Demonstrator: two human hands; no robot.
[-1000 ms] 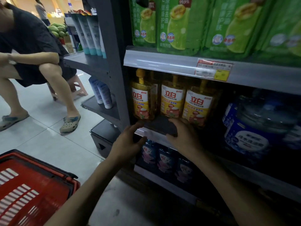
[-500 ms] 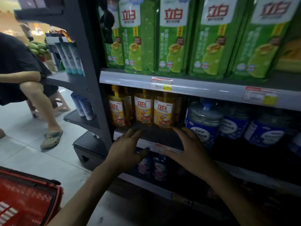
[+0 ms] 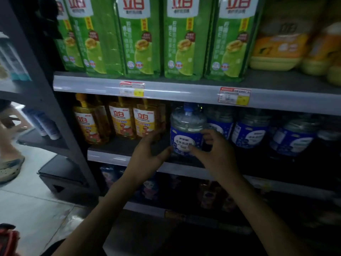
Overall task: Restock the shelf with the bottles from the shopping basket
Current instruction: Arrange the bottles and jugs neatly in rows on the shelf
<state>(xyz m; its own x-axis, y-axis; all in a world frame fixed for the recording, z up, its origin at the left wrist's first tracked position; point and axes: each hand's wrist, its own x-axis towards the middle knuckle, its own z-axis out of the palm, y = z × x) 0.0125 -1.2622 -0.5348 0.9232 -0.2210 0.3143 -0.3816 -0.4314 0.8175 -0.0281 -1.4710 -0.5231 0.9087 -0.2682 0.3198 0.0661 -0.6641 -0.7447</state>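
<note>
Fingers — from shelf edge to jug

I have a single view to work from, the wide-angle camera on the person's head. It faces forward and a little down, close up against the shelf. Both forearms come in from the bottom edge, and the left hand and right hand sit near frame centre. The green packs on the tier above are cut off by the top edge. On the left the frame takes in the end post, a strip of floor and, in the bottom corner, a sliver of the red basket. The shelf rails slope down towards the right.
</note>
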